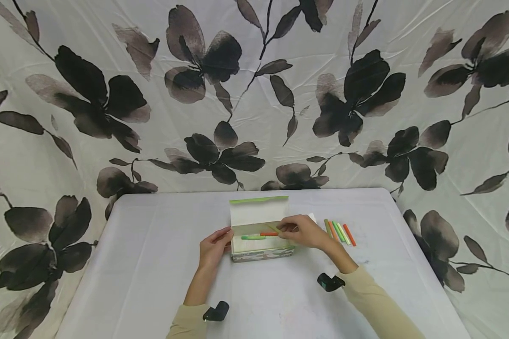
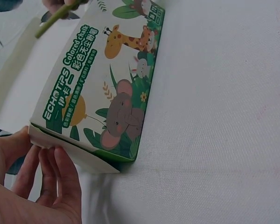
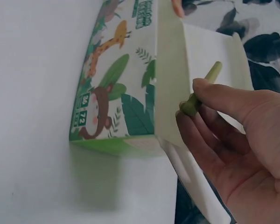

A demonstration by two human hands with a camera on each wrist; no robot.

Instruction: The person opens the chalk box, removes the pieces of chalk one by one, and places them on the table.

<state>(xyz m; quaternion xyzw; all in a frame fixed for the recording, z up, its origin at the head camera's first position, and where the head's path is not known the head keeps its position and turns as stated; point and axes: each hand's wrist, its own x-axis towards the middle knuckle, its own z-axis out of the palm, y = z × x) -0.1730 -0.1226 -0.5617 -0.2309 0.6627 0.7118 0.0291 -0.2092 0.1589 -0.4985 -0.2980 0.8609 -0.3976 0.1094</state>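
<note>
A colored chalk box [image 1: 263, 254] printed with a giraffe and an elephant lies on the table, its lid [image 1: 258, 212] raised at the back. My left hand [image 1: 214, 242] grips the box's left end, thumb and fingers at the side flap [image 2: 74, 151]. Over the box's right part, my right hand [image 1: 301, 230] pinches an olive-green chalk stick [image 3: 210, 79] between thumb and fingers. Inside the box a green chalk stick [image 1: 253, 238] and an orange chalk stick [image 1: 269, 234] show. The right wrist view does not show the box's inside well.
To the right of the box several chalk sticks lie side by side on the white tablecloth, among them a red-orange chalk stick [image 1: 349, 235] and an olive chalk stick [image 1: 328, 228]. Behind the table [image 1: 152, 263] hangs a flowered cloth [image 1: 254, 94].
</note>
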